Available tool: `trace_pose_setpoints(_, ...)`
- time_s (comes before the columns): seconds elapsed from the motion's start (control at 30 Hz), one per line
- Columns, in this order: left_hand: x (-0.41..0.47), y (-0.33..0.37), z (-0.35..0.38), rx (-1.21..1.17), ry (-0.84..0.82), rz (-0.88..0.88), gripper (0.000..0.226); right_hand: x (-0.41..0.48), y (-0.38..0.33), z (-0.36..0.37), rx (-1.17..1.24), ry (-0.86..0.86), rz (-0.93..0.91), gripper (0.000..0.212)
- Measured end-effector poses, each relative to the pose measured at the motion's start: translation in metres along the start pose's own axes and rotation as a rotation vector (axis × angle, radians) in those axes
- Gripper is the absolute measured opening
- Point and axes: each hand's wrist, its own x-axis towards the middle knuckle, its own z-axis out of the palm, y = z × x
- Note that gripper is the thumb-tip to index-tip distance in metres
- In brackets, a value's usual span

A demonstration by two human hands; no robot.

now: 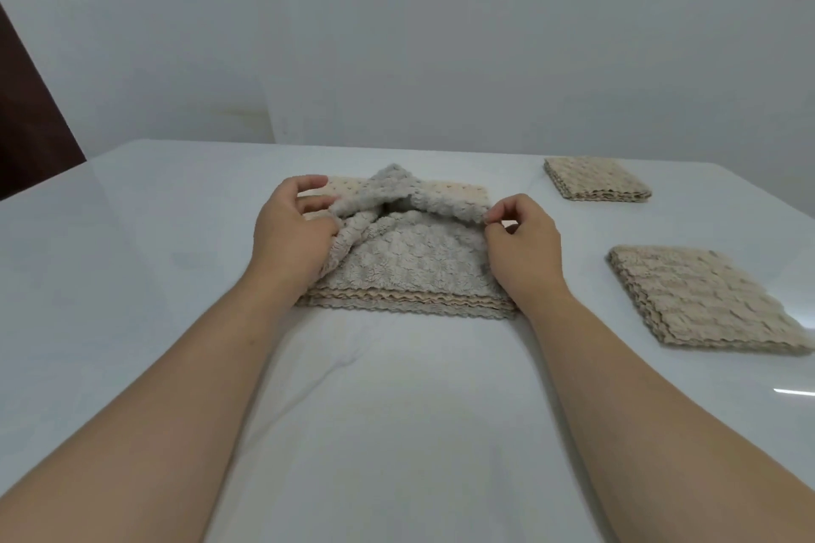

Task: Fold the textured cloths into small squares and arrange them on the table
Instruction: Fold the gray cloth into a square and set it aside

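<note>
Grey cloth (410, 265): top layer of the stack, its far edge lifted and curled back toward the person, the near part lying flat.
Stack (397, 305): beige and grey scalloped cloths, flat on the table in front of the person.
Left hand (291, 238): at the stack's left side, fingers curled round the raised grey edge.
Right hand (522, 251): at the stack's right side, thumb and fingertips pinching the same raised edge.
Near folded square (705, 300): beige, right of the stack, well apart.
Far folded square (595, 185): beige, right of the stack and farther back.
Table (154, 256): white, glossy, under the stack.
Dark panel (31, 123): far left of the stack, beyond the table edge.
</note>
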Motion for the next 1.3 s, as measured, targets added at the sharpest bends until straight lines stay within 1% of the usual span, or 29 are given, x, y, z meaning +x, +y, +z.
trace_pose_setpoints(0.03,-0.001,0.000,0.000,-0.018,-0.028,-0.016,0.052,-0.001,0.000,0.000,0.006,-0.012,0.023,0.026)
trace_pose_setpoints(0.1,-0.002,-0.002,0.001,0.010,-0.062,-0.011,0.053,0.000,0.002,0.000,0.056,-0.035,0.060,0.034)
trace_pose_setpoints(0.2,-0.002,-0.007,0.003,0.091,-0.078,0.010,0.051,0.002,0.006,0.001,0.103,-0.053,0.077,0.041)
trace_pose_setpoints(0.3,-0.002,-0.006,0.002,0.192,-0.041,0.039,0.042,0.003,0.007,0.001,0.115,-0.037,0.098,0.043)
trace_pose_setpoints(0.37,-0.004,-0.003,0.001,0.237,-0.035,0.061,0.035,0.002,0.005,-0.001,0.156,-0.022,0.140,0.040)
trace_pose_setpoints(0.47,-0.008,0.001,0.000,0.304,-0.097,0.106,0.027,0.001,0.001,-0.002,0.192,-0.006,0.155,0.024)
trace_pose_setpoints(0.53,-0.010,0.002,0.000,0.414,-0.155,0.140,0.031,0.001,0.002,-0.001,0.201,-0.036,0.146,0.014)
trace_pose_setpoints(0.6,-0.011,0.002,0.000,0.483,-0.177,0.142,0.039,0.000,0.003,-0.001,0.136,-0.074,0.108,0.023)
trace_pose_setpoints(0.7,-0.013,0.003,-0.001,0.479,-0.155,0.146,0.037,0.000,0.006,-0.001,-0.024,-0.106,0.019,0.029)
trace_pose_setpoints(0.8,-0.013,0.003,-0.001,0.468,-0.193,0.152,0.023,0.000,0.006,-0.001,-0.034,-0.100,-0.011,0.023)
trace_pose_setpoints(0.9,-0.012,0.004,-0.002,0.481,-0.213,0.211,0.014,-0.002,0.002,-0.002,-0.065,-0.048,-0.058,0.013)
trace_pose_setpoints(0.97,-0.011,0.007,-0.002,0.431,-0.181,0.206,0.009,-0.002,-0.002,-0.004,-0.079,-0.019,-0.086,0.009)
trace_pose_setpoints(1.0,-0.011,0.009,-0.002,0.360,-0.174,0.177,0.007,-0.002,-0.005,-0.006,-0.086,-0.009,-0.100,0.008)
trace_pose_setpoints(1.07,-0.014,0.014,-0.002,0.138,-0.203,0.058,0.006,-0.003,-0.010,-0.007,-0.075,0.000,-0.111,0.005)
trace_pose_setpoints(1.17,-0.018,0.024,-0.004,-0.166,-0.263,-0.121,0.031,-0.002,-0.022,-0.013,-0.012,0.040,-0.109,0.003)
trace_pose_setpoints(1.23,-0.022,0.033,-0.006,-0.328,-0.305,-0.184,0.042,0.002,-0.029,-0.017,0.002,0.040,-0.074,0.006)
trace_pose_setpoints(1.3,-0.027,0.039,-0.007,-0.452,-0.358,-0.220,0.050,0.004,-0.034,-0.024,0.002,-0.014,-0.002,0.010)
